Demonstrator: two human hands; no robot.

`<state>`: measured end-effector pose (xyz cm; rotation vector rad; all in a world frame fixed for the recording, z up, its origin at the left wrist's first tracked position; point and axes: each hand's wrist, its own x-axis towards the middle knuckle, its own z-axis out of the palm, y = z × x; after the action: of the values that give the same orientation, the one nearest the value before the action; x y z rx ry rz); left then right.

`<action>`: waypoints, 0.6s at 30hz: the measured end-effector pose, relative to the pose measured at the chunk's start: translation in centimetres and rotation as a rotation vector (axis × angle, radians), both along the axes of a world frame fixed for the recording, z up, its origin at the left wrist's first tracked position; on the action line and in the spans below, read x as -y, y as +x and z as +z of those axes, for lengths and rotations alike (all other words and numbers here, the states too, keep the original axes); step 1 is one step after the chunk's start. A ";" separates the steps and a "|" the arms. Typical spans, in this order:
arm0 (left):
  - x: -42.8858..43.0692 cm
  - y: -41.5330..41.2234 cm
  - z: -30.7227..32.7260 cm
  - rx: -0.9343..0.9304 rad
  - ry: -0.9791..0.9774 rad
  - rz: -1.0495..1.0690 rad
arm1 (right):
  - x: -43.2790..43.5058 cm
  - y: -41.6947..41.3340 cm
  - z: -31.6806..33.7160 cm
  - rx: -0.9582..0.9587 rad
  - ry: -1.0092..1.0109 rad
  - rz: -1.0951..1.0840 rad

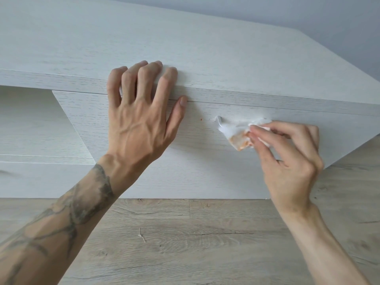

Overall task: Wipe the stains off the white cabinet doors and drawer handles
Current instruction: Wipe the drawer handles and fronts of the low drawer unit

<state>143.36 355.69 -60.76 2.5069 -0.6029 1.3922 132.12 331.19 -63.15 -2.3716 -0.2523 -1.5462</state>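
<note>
The cabinet (205,58) is matt, white-washed wood grain; the floor (185,233) knotty grey-brown wood planks; the wipe (238,132) soft, crumpled paper or cloth (orange-stained).

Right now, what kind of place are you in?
Probably a room in a home; which one I can't tell. I see a white wood-grain cabinet with a drawer handle, a wood-plank floor and a plain grey wall. The right hand pinches a stained wipe.
</note>
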 end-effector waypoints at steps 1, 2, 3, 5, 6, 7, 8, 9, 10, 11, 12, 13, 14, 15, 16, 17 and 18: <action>0.0 0.0 0.0 -0.002 0.000 -0.003 | 0.8 -0.3 -0.1 0.000 0.016 -0.032; 0.0 -0.1 0.1 -0.004 0.001 -0.003 | 1.3 -0.6 -0.2 -0.006 0.046 -0.054; 0.0 -0.1 0.1 -0.007 0.001 -0.003 | 1.7 -1.0 -0.2 -0.013 0.096 -0.061; 0.0 -0.2 0.1 -0.014 -0.001 -0.004 | 1.6 -1.5 -0.1 -0.010 0.254 -0.048; 0.0 -0.3 0.1 -0.018 -0.002 -0.006 | 1.3 -1.5 0.1 0.001 0.334 -0.035; 0.0 -0.3 0.1 -0.022 -0.003 -0.007 | 0.9 -1.4 0.2 0.009 0.393 -0.014; 0.0 -0.4 0.1 -0.028 -0.003 -0.008 | 0.5 -1.3 0.4 0.002 0.425 0.009; 0.0 -0.4 0.1 -0.033 -0.003 -0.011 | 0.2 -1.1 0.5 -0.018 0.433 0.023; 0.0 -0.4 0.2 -0.036 -0.003 -0.015 | -0.1 -1.1 0.5 -0.041 0.417 0.019; -0.1 -0.5 0.2 -0.040 -0.005 -0.019 | -0.2 -1.1 0.5 -0.060 0.391 0.005; -0.1 -0.6 0.2 -0.042 -0.008 -0.022 | -0.3 -1.2 0.4 -0.073 0.368 -0.009; -0.1 -0.6 0.2 -0.044 -0.011 -0.025 | -0.4 -1.4 0.4 -0.087 0.357 -0.016; -0.1 -0.6 0.2 -0.045 -0.012 -0.026 | -0.6 -1.5 0.5 -0.098 0.352 -0.016; -0.1 -0.6 0.3 -0.045 -0.010 -0.025 | -0.8 -1.6 0.5 -0.101 0.345 -0.018; -0.1 -0.7 0.3 -0.046 -0.008 -0.024 | -0.8 -1.5 0.5 -0.096 0.332 -0.031; -0.1 -0.7 0.3 -0.048 -0.007 -0.025 | -0.8 -1.3 0.6 -0.086 0.318 -0.049; -0.1 -0.7 0.4 -0.049 -0.007 -0.026 | -0.7 -1.0 0.5 -0.074 0.316 -0.057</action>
<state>142.67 355.75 -60.38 2.5109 -0.6178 1.3178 131.08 331.91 -62.62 -2.1963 0.0725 -1.4006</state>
